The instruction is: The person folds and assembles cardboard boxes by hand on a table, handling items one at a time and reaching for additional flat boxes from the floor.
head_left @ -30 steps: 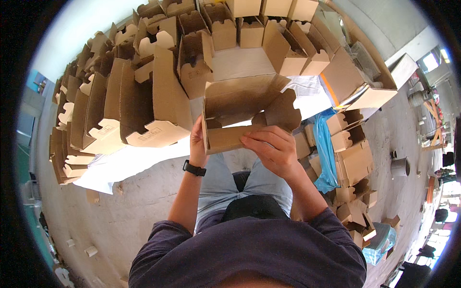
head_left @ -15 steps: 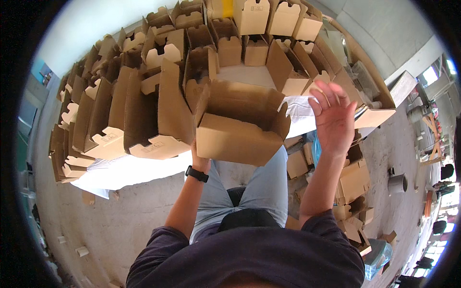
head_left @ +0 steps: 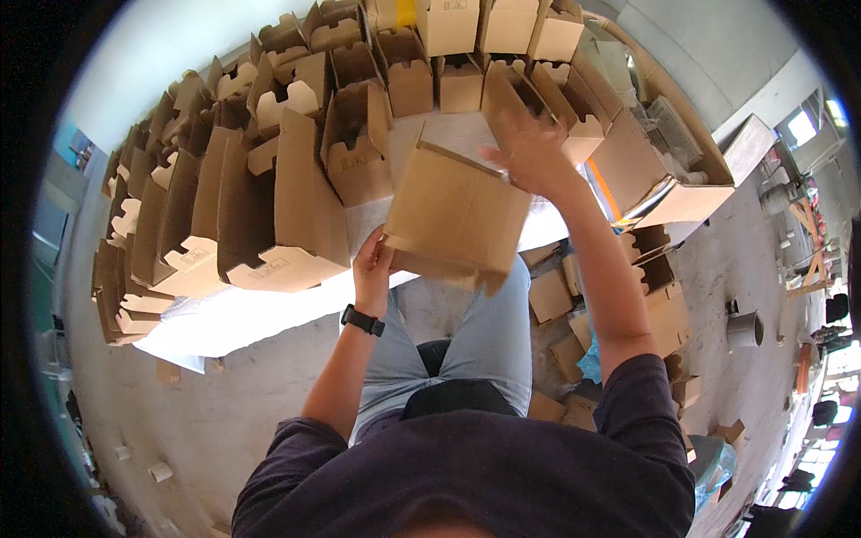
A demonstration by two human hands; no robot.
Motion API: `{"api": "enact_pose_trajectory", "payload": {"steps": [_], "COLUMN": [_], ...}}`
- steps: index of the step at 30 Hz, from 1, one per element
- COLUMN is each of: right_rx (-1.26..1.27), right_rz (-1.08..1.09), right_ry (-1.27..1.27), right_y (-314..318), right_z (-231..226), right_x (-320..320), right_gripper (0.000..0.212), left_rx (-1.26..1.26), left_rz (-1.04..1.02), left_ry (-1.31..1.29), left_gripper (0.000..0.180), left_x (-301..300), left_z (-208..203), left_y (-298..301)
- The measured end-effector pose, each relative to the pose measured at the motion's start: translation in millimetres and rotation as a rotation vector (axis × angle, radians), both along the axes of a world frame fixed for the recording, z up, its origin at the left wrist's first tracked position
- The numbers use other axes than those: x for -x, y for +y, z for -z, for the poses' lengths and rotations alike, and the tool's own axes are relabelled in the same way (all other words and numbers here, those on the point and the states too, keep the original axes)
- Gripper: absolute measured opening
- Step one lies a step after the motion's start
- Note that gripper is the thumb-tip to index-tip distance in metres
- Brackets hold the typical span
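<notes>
The left hand [head_left: 369,273] pinches the cardboard box [head_left: 462,211] by one edge; extending rightward from that grip, it could twist loose. Beyond it, the right hand [head_left: 535,157], blurred, fingers spread, might knock it.

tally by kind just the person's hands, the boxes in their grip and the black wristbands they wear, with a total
Hands: 2, the left hand at the box's left edge and the blurred right hand near its upper right corner
Boxes in grip: 1, the brown cardboard box
Wristbands: 1, the black wristband on the left wrist
Total: 4
</notes>
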State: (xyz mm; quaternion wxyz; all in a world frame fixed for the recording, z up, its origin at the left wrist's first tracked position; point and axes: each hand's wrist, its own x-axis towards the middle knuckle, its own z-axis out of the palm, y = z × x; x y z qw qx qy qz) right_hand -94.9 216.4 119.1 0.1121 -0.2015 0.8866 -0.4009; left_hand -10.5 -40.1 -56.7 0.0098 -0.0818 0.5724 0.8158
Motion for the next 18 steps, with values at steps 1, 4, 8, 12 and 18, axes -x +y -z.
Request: {"api": "enact_pose_trajectory", "payload": {"steps": [1, 4, 8, 12, 18], "right_rx": [0.179, 0.919, -0.564, 0.27, 0.826], "right_rz": [0.019, -0.211, 0.159, 0.366, 0.425], "right_ry": [0.051, -0.191, 0.24, 0.81, 0.645], "right_y": [1, -9, -19, 5, 1], "right_z": [-5, -28, 6, -1, 9], "right_x": [0, -18, -11, -18, -75], "right_gripper": [0.064, 0.063, 0.054, 0.037, 0.022], "left_rx": [0.02, 0.227, -0.036, 0.054, -0.031], "left_rz": [-0.019, -0.094, 0.028, -0.101, -0.167], "left_ry": [0.036, 0.208, 0.048, 0.07, 0.237], "left_gripper": [0.034, 0.033, 0.034, 0.033, 0.034], "left_x": [2, 4, 0, 6, 5], "left_z": [1, 19, 15, 17, 22], "left_y": [-2, -13, -9, -11, -23]}}
